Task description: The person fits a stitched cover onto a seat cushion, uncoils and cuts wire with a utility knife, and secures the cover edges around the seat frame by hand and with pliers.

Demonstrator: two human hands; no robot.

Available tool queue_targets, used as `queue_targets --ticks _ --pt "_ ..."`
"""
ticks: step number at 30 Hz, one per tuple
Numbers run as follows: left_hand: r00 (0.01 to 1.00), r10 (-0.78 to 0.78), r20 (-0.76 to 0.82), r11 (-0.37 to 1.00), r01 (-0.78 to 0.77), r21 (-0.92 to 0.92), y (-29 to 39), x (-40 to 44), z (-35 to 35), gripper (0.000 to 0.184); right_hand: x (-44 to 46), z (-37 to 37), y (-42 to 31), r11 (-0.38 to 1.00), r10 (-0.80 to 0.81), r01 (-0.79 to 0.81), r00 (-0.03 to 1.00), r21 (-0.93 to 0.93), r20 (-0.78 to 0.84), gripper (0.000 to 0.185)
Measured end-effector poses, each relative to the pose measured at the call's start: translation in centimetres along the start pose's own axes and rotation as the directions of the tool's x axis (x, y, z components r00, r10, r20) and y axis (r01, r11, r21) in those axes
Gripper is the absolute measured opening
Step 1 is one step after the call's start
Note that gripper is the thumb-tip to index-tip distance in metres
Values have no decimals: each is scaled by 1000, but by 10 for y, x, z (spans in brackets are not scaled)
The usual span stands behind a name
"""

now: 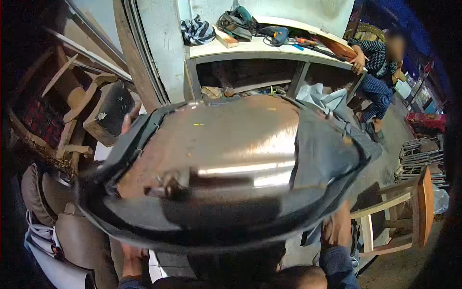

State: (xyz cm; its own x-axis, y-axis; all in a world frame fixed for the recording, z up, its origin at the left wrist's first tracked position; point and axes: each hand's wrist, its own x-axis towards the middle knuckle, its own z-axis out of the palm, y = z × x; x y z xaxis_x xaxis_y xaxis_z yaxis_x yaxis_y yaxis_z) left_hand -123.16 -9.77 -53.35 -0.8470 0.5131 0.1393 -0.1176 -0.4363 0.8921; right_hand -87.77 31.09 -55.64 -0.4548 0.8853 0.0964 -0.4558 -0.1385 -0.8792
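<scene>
A large upholstered seat panel (240, 130) fills the middle of the head view, tilted and close to me. Its shiny brownish middle faces up, framed by dark grey covering folded round the edges, and its near rim is blurred. My left hand (134, 256) grips it from below at the lower left edge. At the lower right edge my right hand (337, 226) holds the panel from beneath. Both hands' fingers are mostly hidden behind the panel. A small dark lump (168, 185), blurred, shows on the panel's surface; I cannot tell what it is.
Behind stands a workbench (250, 48) with power tools (275, 34) and striped cloth (197, 30). A seated person (378, 72) rests a hand on its right end. Wooden chair parts (72, 106) and brown cushions (79, 236) lie left; a wooden stool (399, 212) lies right.
</scene>
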Motion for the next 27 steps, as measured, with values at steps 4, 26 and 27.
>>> queue_targets --ticks 4,26,27 --pt "968 -248 43 966 244 81 -41 -4 21 80 -39 -55 -3 983 147 -147 989 -112 -7 68" --pt "729 -593 343 497 -4 868 -257 30 138 91 -204 -253 95 676 246 -562 782 -477 -572 81" --pt "785 -507 356 451 -111 886 -269 29 137 87 -213 -278 118 676 224 -537 802 -504 -553 80"
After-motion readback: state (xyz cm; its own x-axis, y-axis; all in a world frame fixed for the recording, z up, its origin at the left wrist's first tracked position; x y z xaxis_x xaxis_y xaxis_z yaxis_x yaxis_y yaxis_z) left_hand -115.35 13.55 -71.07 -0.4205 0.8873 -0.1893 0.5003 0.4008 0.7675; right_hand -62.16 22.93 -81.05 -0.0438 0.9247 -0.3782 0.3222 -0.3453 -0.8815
